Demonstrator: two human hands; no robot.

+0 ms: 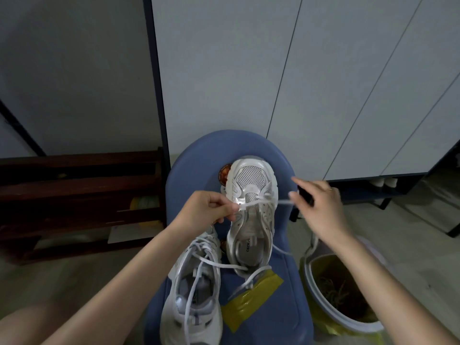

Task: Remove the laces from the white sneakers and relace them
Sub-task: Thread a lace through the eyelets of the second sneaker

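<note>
The white sneaker (251,210) is showing mesh cloth and glossy trim; the blue stool (281,282) is looking smooth, matt plastic.

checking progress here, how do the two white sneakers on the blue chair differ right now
The far sneaker has lace only through its eyelets nearest the toe; the near sneaker is laced further up. The far sneaker's lace is stretched sideways between the left hand and right hand; the near sneaker's lace lies slack and no hand touches it. The far sneaker sits further up the blue chair. Both are white, toes pointing away.
</note>
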